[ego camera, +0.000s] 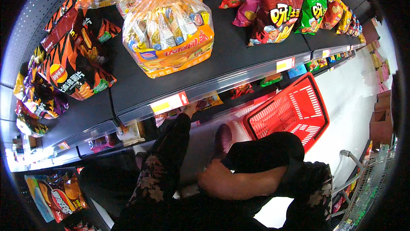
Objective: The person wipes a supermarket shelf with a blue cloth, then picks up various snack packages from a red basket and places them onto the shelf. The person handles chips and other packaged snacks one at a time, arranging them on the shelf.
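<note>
My left hand (191, 109) reaches beneath the price rail of the upper shelf. Its fingers are mostly hidden there, beside a yellow snack packet (212, 101) and a pinkish packet (167, 115). Whether it grips either one cannot be seen. Low in the middle, a dim, blurred bare shape appears to be my right hand (212, 177) near my bent leg; its fingers cannot be made out. Above my left hand, on the black upper shelf (134, 85), stands a clear bag of wrapped snacks (169, 35) in an orange tray, tied at the top.
A red plastic shopping basket (285, 115) stands tilted on the floor to my right. Chip bags (77, 67) line the shelf at left, with more snack bags (275, 14) at upper right. A wire cart (368, 186) is at lower right, near cardboard boxes (381, 120).
</note>
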Demonstrator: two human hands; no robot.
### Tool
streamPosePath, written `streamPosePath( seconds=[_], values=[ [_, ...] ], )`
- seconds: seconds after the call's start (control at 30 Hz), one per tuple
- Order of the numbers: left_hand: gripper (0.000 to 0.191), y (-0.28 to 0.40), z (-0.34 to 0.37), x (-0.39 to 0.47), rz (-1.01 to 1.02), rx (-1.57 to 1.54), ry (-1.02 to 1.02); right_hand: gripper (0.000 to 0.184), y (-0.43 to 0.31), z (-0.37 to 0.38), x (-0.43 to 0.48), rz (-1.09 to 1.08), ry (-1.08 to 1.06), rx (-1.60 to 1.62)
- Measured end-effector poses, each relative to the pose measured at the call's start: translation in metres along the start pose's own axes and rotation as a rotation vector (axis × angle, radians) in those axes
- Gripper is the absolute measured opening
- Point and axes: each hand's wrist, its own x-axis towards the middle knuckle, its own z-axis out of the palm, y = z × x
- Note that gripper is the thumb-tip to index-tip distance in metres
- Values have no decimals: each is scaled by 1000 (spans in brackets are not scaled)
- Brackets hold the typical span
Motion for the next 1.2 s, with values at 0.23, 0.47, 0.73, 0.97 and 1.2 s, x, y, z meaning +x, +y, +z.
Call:
streamPosePath(
  seconds=[0.23, 0.47, 0.73, 0.97, 1.2],
  values=[
    [53, 10, -7, -7, -56, -204, -43, 14, 2, 3, -3, -49, 223, -67],
    [50, 6, -19, -20, -136, -576, -138, 17, 3, -4, 3, -35, 95, -22],
    [48, 42, -47, -98, 1, -629, -398, 21, 16, 3, 5, 17, 184, 46],
    [44, 43, -86, -171, -314, -803, -416, 23, 26, -33, -18, 51, 191, 257],
    [46, 47, -121, -241, -404, -1053, -300, 39, 27, -87, -72, 129, 405, 620]
  ],
)
